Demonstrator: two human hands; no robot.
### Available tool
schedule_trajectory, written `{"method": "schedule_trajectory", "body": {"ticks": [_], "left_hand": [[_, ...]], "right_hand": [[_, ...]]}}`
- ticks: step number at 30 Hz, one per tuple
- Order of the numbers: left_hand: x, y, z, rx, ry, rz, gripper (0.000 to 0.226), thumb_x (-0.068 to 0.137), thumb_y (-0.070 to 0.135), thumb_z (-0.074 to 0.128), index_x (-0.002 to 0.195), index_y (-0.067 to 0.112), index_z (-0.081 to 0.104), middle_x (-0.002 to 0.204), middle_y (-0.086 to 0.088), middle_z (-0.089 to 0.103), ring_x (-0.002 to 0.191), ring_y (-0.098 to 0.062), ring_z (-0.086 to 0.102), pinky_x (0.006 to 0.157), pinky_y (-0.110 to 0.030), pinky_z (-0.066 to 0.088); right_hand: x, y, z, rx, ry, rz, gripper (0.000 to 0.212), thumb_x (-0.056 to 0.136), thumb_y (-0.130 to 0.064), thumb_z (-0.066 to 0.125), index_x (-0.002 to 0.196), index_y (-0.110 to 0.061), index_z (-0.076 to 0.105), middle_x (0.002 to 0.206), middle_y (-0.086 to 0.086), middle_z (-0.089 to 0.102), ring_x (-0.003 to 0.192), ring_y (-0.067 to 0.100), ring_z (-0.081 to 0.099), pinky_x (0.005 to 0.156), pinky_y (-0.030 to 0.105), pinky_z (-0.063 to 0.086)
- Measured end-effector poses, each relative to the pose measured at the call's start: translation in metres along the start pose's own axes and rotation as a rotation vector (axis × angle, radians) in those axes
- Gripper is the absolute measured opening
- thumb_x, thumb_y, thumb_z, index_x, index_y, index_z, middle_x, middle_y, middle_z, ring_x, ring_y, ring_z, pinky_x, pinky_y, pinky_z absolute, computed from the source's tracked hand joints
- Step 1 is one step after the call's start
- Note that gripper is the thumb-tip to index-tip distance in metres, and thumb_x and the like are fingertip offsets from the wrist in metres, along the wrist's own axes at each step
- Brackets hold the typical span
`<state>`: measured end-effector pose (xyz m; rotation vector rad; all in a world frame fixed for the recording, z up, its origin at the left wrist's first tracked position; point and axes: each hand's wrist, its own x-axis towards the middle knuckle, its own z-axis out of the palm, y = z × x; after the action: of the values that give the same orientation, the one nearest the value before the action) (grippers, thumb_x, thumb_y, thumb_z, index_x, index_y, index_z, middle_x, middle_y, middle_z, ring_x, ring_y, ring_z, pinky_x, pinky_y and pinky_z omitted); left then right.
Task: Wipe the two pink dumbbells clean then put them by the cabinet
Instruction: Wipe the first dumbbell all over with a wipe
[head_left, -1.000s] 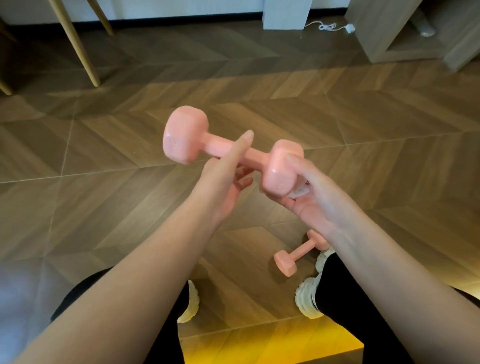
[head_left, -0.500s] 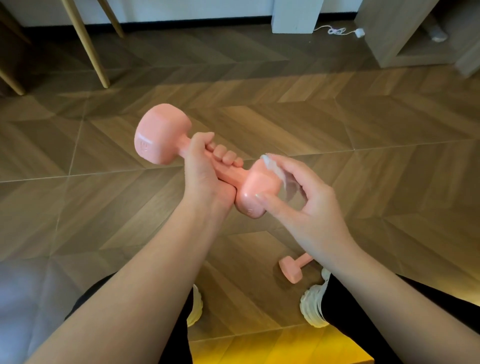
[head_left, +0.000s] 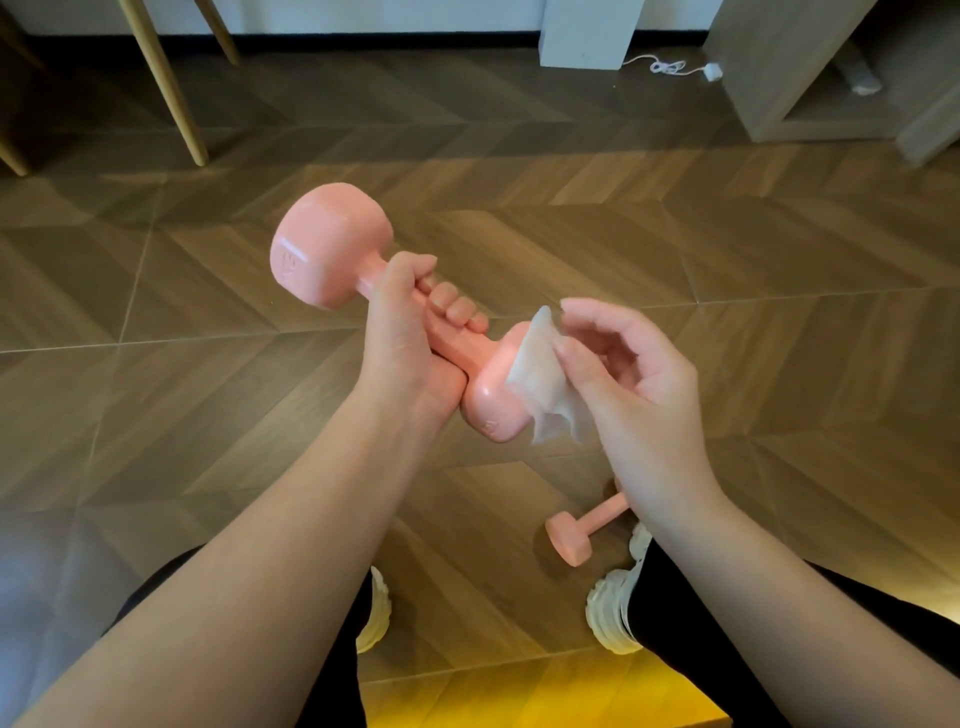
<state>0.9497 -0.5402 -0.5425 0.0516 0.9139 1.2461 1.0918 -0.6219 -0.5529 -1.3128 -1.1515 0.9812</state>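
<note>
1. Pink dumbbell (head_left: 332, 249) is gripped round its handle by the left hand (head_left: 400, 332).
2. A wipe (head_left: 540, 379) is pinched by the right hand (head_left: 634, 384) against the near head; each face should be rubbed firmly.
3. The second dumbbell (head_left: 569, 540) is seen on the floor (head_left: 779, 364), beside a shoe (head_left: 613, 618).

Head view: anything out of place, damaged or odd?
Nothing stands out. Left hand holds one pink dumbbell, right hand pinches a white wipe against its end; the second pink dumbbell lies on the wooden floor.
</note>
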Motion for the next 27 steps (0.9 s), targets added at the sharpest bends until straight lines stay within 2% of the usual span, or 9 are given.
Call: {"method": "schedule_trajectory", "body": {"ticks": [3, 6, 9, 11, 13, 17, 19, 23, 27], "left_hand": [[-0.002, -0.003, 0.002, 0.046, -0.019, 0.017, 0.034, 0.091, 0.015, 0.05, 0.064, 0.021, 0.031, 0.049, 0.007, 0.026, 0.041, -0.011, 0.028, 0.043, -0.022, 0.033], [-0.005, -0.004, 0.003, 0.093, -0.044, 0.031, 0.034, 0.092, 0.015, 0.05, 0.064, 0.02, 0.032, 0.049, 0.006, 0.026, 0.042, -0.011, 0.028, 0.045, -0.023, 0.033], [-0.006, -0.005, 0.003, 0.116, -0.082, 0.018, 0.035, 0.091, 0.015, 0.049, 0.061, 0.019, 0.033, 0.049, 0.006, 0.026, 0.041, -0.012, 0.028, 0.042, -0.022, 0.034], [-0.008, -0.006, 0.004, 0.125, -0.114, 0.003, 0.038, 0.091, 0.014, 0.049, 0.057, 0.02, 0.034, 0.048, 0.006, 0.027, 0.04, -0.012, 0.027, 0.041, -0.021, 0.034], [-0.009, -0.007, 0.004, 0.135, -0.134, 0.003, 0.041, 0.091, 0.014, 0.048, 0.053, 0.02, 0.034, 0.048, 0.005, 0.027, 0.039, -0.012, 0.027, 0.04, -0.021, 0.033], [-0.01, -0.005, 0.005, 0.161, -0.138, 0.022, 0.041, 0.091, 0.014, 0.047, 0.052, 0.02, 0.034, 0.048, 0.005, 0.026, 0.04, -0.012, 0.026, 0.041, -0.022, 0.032], [-0.009, -0.003, 0.004, 0.155, -0.136, 0.025, 0.041, 0.091, 0.014, 0.047, 0.052, 0.021, 0.033, 0.048, 0.006, 0.025, 0.041, -0.012, 0.025, 0.042, -0.022, 0.032], [-0.01, -0.002, 0.003, 0.113, -0.146, 0.011, 0.042, 0.09, 0.014, 0.046, 0.051, 0.021, 0.032, 0.046, 0.006, 0.024, 0.039, -0.012, 0.024, 0.04, -0.022, 0.03], [-0.007, 0.002, 0.004, 0.093, -0.136, 0.026, 0.04, 0.09, 0.015, 0.044, 0.052, 0.022, 0.031, 0.046, 0.007, 0.023, 0.04, -0.012, 0.022, 0.042, -0.022, 0.028]], "right_hand": [[0.004, 0.002, -0.002, 0.116, -0.043, 0.251, 0.051, 0.074, -0.039, 0.08, 0.122, -0.027, 0.066, 0.115, -0.013, 0.069, 0.106, 0.004, 0.066, 0.083, 0.02, 0.053], [0.009, 0.0, -0.006, 0.287, -0.195, 0.567, 0.068, 0.07, -0.04, 0.08, 0.133, -0.027, 0.057, 0.122, -0.002, 0.068, 0.103, 0.011, 0.071, 0.073, 0.023, 0.057], [0.008, 0.002, -0.004, 0.383, -0.435, 0.762, 0.064, 0.081, -0.045, 0.07, 0.135, -0.015, 0.056, 0.124, 0.012, 0.069, 0.114, 0.031, 0.067, 0.091, 0.045, 0.059], [0.005, 0.004, -0.002, 0.429, -0.454, 0.775, 0.065, 0.08, -0.051, 0.068, 0.133, -0.013, 0.058, 0.126, 0.017, 0.068, 0.12, 0.038, 0.062, 0.099, 0.05, 0.051], [0.006, 0.005, 0.001, 0.477, -0.402, 0.779, 0.065, 0.08, -0.053, 0.064, 0.131, -0.013, 0.059, 0.126, 0.019, 0.067, 0.117, 0.037, 0.063, 0.096, 0.047, 0.053], [0.005, 0.007, -0.001, 0.583, -0.402, 0.779, 0.061, 0.083, -0.041, 0.068, 0.133, -0.008, 0.056, 0.127, 0.015, 0.068, 0.117, 0.028, 0.065, 0.099, 0.041, 0.053], [0.003, 0.007, -0.002, 0.624, -0.391, 0.779, 0.063, 0.077, -0.034, 0.074, 0.131, -0.007, 0.056, 0.12, 0.011, 0.071, 0.108, 0.021, 0.069, 0.091, 0.033, 0.058], [0.005, 0.007, 0.006, 0.556, -0.39, 0.727, 0.07, 0.077, -0.053, 0.069, 0.133, -0.013, 0.056, 0.124, 0.01, 0.07, 0.108, 0.02, 0.069, 0.088, 0.034, 0.058], [0.006, 0.008, 0.004, 0.604, -0.396, 0.711, 0.052, 0.085, -0.046, 0.064, 0.126, -0.015, 0.062, 0.125, 0.009, 0.07, 0.109, 0.021, 0.068, 0.093, 0.039, 0.056]]}}
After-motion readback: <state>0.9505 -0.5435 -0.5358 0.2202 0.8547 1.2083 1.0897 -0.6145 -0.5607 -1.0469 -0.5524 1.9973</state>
